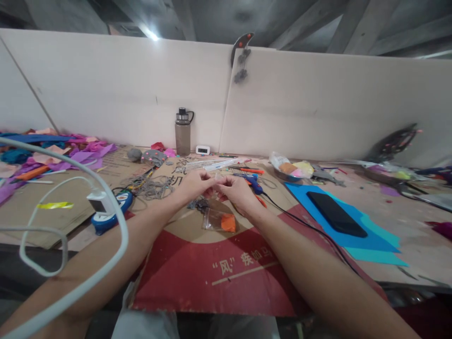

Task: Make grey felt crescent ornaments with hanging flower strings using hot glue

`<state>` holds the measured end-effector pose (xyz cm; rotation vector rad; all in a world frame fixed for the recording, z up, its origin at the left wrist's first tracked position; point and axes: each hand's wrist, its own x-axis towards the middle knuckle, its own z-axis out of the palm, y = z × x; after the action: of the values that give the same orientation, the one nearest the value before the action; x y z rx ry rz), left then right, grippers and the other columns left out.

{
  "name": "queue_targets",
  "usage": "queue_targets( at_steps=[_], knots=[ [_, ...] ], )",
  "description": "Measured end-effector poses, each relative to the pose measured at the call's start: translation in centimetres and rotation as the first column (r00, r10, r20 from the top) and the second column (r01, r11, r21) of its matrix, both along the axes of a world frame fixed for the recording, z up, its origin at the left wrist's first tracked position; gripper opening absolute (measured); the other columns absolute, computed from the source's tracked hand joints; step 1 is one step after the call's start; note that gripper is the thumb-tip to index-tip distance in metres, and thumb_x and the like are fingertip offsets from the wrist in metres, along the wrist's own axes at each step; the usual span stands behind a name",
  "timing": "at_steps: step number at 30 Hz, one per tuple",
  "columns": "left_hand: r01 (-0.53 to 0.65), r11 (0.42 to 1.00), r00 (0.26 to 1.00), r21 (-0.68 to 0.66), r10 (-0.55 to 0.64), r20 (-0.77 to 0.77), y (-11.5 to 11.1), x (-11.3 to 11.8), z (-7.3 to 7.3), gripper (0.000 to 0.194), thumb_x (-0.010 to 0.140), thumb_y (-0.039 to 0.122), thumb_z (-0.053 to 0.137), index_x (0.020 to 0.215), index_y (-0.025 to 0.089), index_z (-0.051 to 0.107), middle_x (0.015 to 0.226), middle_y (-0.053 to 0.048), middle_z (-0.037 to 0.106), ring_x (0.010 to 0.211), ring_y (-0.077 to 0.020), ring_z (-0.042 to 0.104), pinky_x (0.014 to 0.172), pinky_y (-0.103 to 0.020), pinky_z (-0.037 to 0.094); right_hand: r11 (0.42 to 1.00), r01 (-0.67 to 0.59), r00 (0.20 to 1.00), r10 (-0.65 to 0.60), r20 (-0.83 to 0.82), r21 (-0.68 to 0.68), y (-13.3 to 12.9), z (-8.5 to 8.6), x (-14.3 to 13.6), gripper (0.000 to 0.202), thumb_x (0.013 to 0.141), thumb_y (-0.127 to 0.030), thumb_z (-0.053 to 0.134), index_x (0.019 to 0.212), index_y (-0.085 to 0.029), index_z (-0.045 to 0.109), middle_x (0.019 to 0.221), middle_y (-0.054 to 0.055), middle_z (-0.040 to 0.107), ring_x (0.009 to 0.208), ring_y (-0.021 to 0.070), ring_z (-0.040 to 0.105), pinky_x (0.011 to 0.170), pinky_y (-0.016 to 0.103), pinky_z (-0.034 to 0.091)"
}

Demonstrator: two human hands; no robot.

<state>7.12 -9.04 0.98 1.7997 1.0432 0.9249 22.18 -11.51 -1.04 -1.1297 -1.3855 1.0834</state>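
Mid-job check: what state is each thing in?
Left hand: pinched at a small pale piece
Right hand: pinched at the same piece
Clear bag: lying flat, seal unclear
Blue corded tool: lying down, power unclear
Phone: flat, no lit screen
Bottle: upright, capped
White charger: plugged into blue socket

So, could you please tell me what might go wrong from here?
The small clear piece pinched between the left hand and right hand could slip and be hard to spot.

The black cord of the blue tool runs near the right forearm and might get snagged.

The white cable crossing in front of the left forearm could catch, though their spacing is unclear.
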Motion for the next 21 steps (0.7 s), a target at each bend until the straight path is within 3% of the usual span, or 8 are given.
queue_targets(
  at_steps=[11,15,21],
  knots=[
    [0.157,0.965,0.963,-0.212,-0.102,0.251,0.3,-0.4,0.1,0.034,0.064,0.043,0.075,0.069,0.012,0.063,0.061,-0.005,0.066,0.056,-0.0138,0.062,0.060,-0.028,0.052,0.996,-0.080,0.993,0.076,-0.095,-0.040,-0.1,0.2,0.6,0.030,0.061,-0.038,0.074,0.068,-0.016,0.056,0.057,-0.004,0.057,0.046,0.0053,0.046,0.047,0.020,0.038],
    [0.167,0.962,0.957,-0.215,-0.106,0.269,0.7,-0.6,-0.2,0.035,0.065,0.044,0.075,0.070,0.011,0.064,0.064,-0.005,0.066,0.057,-0.0126,0.062,0.059,-0.026,0.050,0.989,-0.128,0.980,0.115,-0.160,-0.070,-0.1,0.1,0.4,0.032,0.062,-0.040,0.074,0.070,-0.017,0.054,0.058,-0.005,0.056,0.049,0.0056,0.048,0.051,0.020,0.043],
    [0.172,0.963,0.941,-0.207,-0.098,0.323,1.1,-0.7,-0.3,0.036,0.064,0.043,0.077,0.070,0.012,0.062,0.061,-0.002,0.063,0.056,-0.0107,0.059,0.058,-0.024,0.049,0.991,-0.101,0.966,0.077,-0.247,-0.087,-0.2,0.1,-0.7,0.036,0.064,-0.040,0.074,0.074,-0.020,0.047,0.063,-0.005,0.056,0.053,0.0082,0.052,0.054,0.025,0.050]
  ],
)
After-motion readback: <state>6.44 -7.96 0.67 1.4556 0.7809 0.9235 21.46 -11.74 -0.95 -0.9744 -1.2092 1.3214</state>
